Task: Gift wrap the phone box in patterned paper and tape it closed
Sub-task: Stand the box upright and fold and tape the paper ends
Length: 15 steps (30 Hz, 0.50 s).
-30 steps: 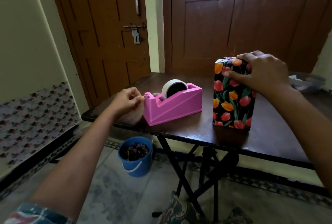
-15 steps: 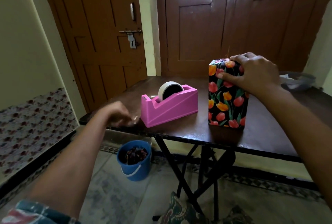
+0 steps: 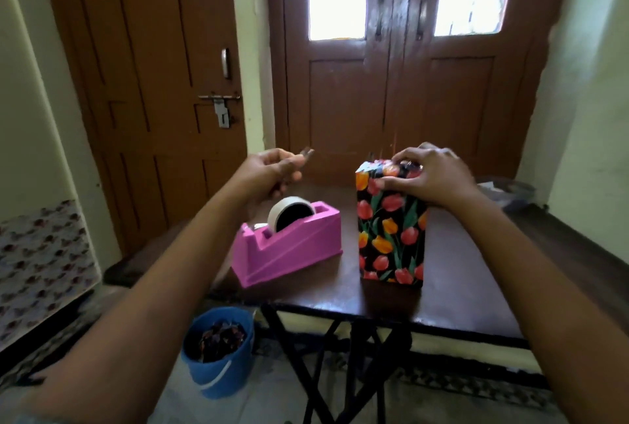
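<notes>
Tape strip (image 3: 306,152) now raised in left hand (image 3: 272,172)

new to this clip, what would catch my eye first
The box, wrapped in black tulip paper, stands upright on the table with the right hand gripping its top. Left of it sits a pink dispenser; above that the left hand pinches a small strip, probably tape.

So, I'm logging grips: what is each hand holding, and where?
Right hand grips the wrapped box at its top end. Left hand pinches a small strip, probably tape, by one end.
</notes>
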Tool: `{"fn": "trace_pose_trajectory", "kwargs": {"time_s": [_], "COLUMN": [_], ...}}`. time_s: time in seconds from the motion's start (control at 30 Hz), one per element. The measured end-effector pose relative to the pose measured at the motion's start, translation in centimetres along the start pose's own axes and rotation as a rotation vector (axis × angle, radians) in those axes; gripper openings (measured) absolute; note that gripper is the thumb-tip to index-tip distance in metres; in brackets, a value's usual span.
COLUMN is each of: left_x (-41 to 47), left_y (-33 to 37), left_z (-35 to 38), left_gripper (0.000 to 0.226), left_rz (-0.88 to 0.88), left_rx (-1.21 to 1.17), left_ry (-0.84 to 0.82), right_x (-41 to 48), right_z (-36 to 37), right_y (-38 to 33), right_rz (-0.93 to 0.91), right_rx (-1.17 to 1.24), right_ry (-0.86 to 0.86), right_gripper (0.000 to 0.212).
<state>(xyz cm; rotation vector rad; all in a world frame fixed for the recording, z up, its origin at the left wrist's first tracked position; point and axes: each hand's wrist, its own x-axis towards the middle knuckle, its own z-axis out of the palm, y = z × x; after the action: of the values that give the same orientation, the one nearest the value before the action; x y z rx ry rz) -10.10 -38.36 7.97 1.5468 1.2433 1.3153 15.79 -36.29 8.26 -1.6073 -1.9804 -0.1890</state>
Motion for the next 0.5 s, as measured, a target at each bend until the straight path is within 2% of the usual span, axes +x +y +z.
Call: {"fn": "trace_pose_trajectory", "kwargs": {"time_s": [0.13,0.27,0.5], "left_x": [3.8,6.4,8.8], "left_y": [3.5,5.0,5.4], "left_z": [5.6,9.6,11.0], "left_gripper": [0.017,0.021,0.025], "left_rz": [0.128,0.099,0.060], "left_rx": [0.015,0.148,0.441], "left_ry": [-0.109,-0.273,-0.408], "right_x": [0.8,0.5,0.6], "right_z": [-1.6,-0.7,0.1], "right_y": [1.5,2.4,3.4], "right_rz": [0.035,0.081,0.114], "right_rx": [0.329,0.606,0.723], "right_ry": [-0.156,-0.228,-0.200], "right_gripper": [0.052,0.057,0.076]}}
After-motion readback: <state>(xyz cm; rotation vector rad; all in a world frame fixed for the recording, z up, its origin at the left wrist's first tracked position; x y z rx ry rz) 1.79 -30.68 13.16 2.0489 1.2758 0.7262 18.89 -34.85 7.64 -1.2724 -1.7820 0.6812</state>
